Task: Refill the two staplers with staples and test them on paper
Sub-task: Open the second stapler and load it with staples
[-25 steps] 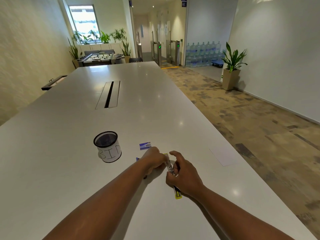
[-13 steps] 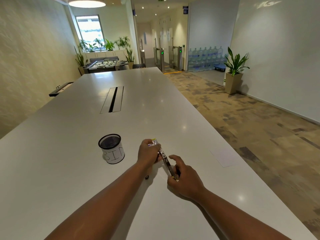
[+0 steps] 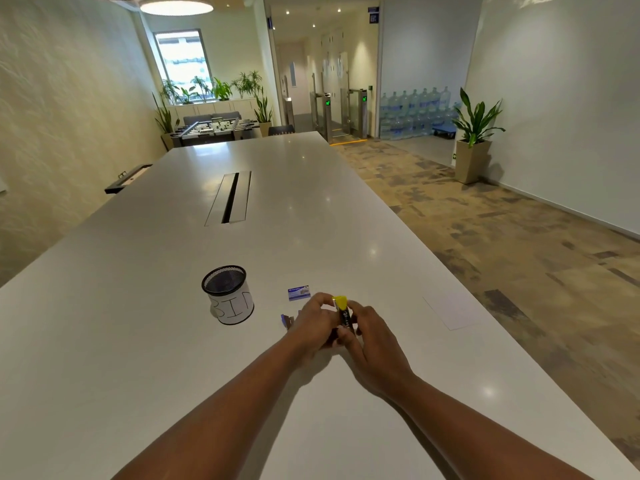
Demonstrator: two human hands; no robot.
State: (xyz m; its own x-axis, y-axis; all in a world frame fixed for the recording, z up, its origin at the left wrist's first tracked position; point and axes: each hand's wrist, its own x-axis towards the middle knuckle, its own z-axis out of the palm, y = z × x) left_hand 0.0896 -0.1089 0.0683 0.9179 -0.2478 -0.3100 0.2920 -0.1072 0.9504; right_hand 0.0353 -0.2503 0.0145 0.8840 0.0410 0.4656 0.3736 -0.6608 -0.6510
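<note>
You hold one small black stapler with a yellow tip (image 3: 343,311) between both hands, just above the long white table (image 3: 173,341). Your left hand (image 3: 313,325) wraps its fingers round the stapler's left side, and your right hand (image 3: 367,336) pinches it from the right. Whether staples are already inside is hidden, so judge the refill as still in progress; the paper test looks undone.

Counted: one stapler in view, the second nowhere visible. One small blue-and-white staple box (image 3: 299,293) lies just beyond your hands, and one opened purple box (image 3: 286,320) sits partly hidden by your left hand. One white paper sheet (image 3: 450,310) lies well to the right. One black mesh cup with a "BIN" label (image 3: 228,295) stands to the left.
</note>
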